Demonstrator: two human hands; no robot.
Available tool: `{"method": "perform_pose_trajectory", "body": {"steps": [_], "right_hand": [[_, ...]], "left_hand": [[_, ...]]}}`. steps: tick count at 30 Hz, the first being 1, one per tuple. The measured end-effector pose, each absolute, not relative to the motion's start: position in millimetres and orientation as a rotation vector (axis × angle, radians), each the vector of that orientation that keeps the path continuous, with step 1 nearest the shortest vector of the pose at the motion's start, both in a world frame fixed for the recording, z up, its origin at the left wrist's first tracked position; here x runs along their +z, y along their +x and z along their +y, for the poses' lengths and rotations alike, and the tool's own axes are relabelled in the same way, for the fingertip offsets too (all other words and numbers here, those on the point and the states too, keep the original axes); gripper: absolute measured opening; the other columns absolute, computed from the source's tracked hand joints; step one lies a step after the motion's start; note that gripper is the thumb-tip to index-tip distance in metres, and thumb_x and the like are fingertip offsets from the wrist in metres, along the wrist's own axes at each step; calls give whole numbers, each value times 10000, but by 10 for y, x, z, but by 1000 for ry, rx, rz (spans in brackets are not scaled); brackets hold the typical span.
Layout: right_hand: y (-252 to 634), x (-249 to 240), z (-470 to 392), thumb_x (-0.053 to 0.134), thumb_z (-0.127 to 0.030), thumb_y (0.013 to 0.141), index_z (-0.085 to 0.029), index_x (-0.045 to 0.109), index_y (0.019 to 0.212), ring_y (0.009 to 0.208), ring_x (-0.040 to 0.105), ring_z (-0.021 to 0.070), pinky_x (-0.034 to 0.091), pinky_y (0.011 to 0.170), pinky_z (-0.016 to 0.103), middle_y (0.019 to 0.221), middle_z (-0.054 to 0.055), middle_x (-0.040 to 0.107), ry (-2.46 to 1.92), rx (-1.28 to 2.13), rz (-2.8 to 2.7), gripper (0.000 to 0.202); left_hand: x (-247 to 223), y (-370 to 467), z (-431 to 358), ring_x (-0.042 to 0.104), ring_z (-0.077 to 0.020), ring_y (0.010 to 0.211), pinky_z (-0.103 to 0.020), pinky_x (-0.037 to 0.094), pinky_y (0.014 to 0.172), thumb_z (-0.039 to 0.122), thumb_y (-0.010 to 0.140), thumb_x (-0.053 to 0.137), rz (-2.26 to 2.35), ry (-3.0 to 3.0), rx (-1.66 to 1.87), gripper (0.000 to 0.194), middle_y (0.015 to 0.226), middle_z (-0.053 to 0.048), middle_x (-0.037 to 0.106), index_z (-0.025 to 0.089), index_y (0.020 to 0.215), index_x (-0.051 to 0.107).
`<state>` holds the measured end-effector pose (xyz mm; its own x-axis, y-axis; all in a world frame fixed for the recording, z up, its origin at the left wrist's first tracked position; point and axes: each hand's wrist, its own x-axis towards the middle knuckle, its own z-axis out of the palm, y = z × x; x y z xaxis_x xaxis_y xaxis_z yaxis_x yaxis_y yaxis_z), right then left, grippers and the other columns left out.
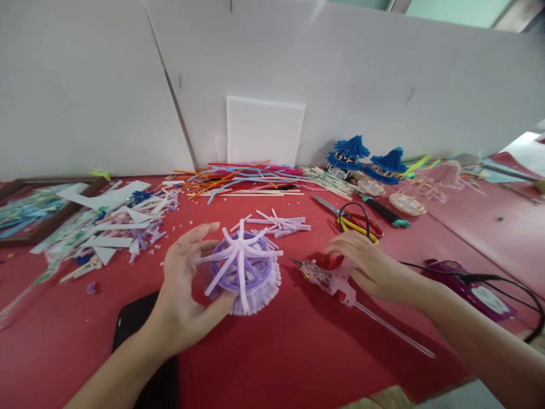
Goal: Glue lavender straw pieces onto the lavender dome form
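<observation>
My left hand [187, 289] curls round the left side of a round purple craft piece [255, 272], thumb at its front and fingers behind. Pale purple fuzzy stems spread like spokes from the top of the piece, and a fringe hangs round its lower edge. To the right, my right hand [366, 261] is closed on the handle of a pink glue gun [326, 278]. The gun's nozzle points left towards the piece without touching it, and a clear glue stick [395, 329] extends from its rear. Cut purple stems [285, 224] lie just behind the piece.
Scraps [123, 221] cover the left of the red table [272, 363], near a black phone [159, 375]. Coloured stems [242, 179], scissors [361, 221], a green-ended tool [385, 211] and blue-roofed models [351, 150] lie behind. A purple device [472, 289] with a cable sits right.
</observation>
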<state>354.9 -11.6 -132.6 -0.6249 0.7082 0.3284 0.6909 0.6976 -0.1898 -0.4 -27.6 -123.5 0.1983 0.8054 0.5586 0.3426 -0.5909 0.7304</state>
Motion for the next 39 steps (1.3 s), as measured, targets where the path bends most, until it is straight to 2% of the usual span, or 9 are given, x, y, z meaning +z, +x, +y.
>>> {"method": "perform_pose_trajectory", "body": {"steps": [5,9,13,18,21,27,32,35,39], "right_hand": [[3203,-1147,312,467,-207,948,-190,642,1008,938,648,224,486,888,407,975,96,708,-1216,137,-2449,186],[2861,-1217,670,639,-238,900,-182,685,925,929,658,226,494,892,410,912,67,721,-1211,214,-2600,76],[2696,-1247,845,625,-340,931,-149,646,1061,968,650,199,546,873,416,1065,66,673,-1216,272,-2677,232],[2726,-1125,815,647,-150,869,-186,719,825,817,693,166,526,800,308,828,21,746,-1208,324,-2527,92],[2777,-1014,700,621,-180,885,-190,731,870,795,696,160,512,733,275,869,32,764,-1212,300,-2317,111],[2737,-689,308,578,-252,920,-182,713,927,760,646,133,487,646,245,861,31,730,-1046,234,-1946,152],[2519,-456,-23,622,-143,872,-176,693,826,648,588,91,466,603,220,729,-10,686,-776,283,-1985,91],[2421,-396,-118,630,-116,860,-158,691,852,667,599,87,490,641,220,725,-8,682,-640,293,-2037,74],[2369,-369,-181,650,-142,864,-172,695,835,686,625,93,526,666,230,748,-6,701,-644,378,-1945,61]], "left_hand": [[-1163,-184,-201,601,-357,1172,-599,550,956,232,737,769,1075,2276,1167,920,1484,-140,324,377,1480,248],[-1084,-189,-232,597,-348,1207,-587,540,979,286,772,765,1092,2335,1108,862,1372,-141,485,334,1470,262],[-1043,-133,-277,641,-299,1168,-500,579,950,212,815,703,1124,2305,1134,726,1269,-136,559,288,1421,310],[-1086,-75,-348,615,-323,1205,-553,550,966,238,811,701,1200,2258,1176,737,1280,-153,547,274,1421,289],[-1126,-61,-431,616,-332,1199,-561,553,961,234,815,700,1241,2263,1177,747,1278,-158,549,275,1438,291],[-1019,-238,-428,611,-399,1190,-569,572,926,487,535,921,1086,2165,960,1132,1377,-188,502,324,1472,309],[-561,-125,-314,693,-250,1002,-372,619,877,438,801,758,1096,2129,1220,506,1061,-66,670,304,1260,596],[-340,86,-337,657,-127,632,-182,578,570,303,879,674,1147,2248,1259,41,733,24,659,270,889,696],[-245,227,-392,571,-92,503,-171,495,483,293,883,656,1255,2267,1352,111,643,61,636,263,776,672]]}}
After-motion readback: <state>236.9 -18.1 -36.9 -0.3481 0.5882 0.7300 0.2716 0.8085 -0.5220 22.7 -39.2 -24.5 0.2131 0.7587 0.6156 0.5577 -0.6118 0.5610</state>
